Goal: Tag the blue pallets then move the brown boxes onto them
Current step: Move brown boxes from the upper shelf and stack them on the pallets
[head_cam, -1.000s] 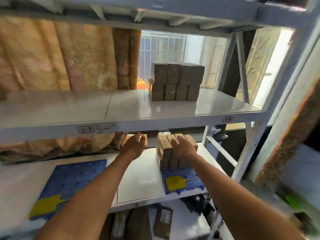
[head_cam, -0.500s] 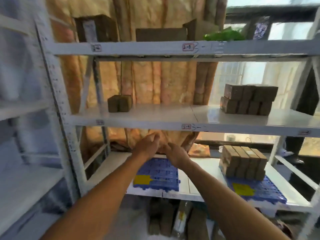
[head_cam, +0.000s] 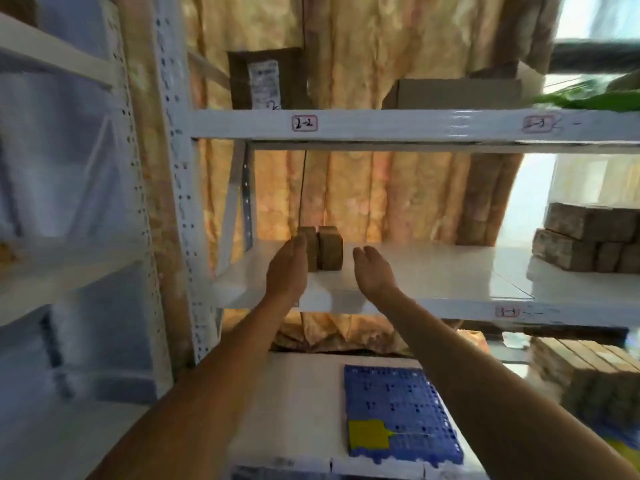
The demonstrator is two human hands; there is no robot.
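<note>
Two small brown boxes (head_cam: 327,247) stand side by side on the middle white shelf (head_cam: 433,271). My left hand (head_cam: 289,268) is open against their left side, and my right hand (head_cam: 372,268) is open a little to their right, not touching. On the lower shelf lies a blue pallet (head_cam: 398,403) with a yellow tag (head_cam: 367,434) on its near left corner. A stack of brown boxes (head_cam: 585,379) sits at the right edge of the lower shelf. Another stack of brown boxes (head_cam: 592,237) rests at the right on the middle shelf.
A white perforated upright (head_cam: 180,202) stands left of the boxes. The upper shelf beam (head_cam: 381,124) carries labels; larger cartons (head_cam: 270,77) sit above it. An orange curtain (head_cam: 381,195) hangs behind. Another rack wrapped in plastic (head_cam: 62,202) is at the left.
The view swung left and up from the loaded right pallet. Both hands left that stack and rose from the lower shelf to the two small boxes on the middle shelf.
</note>
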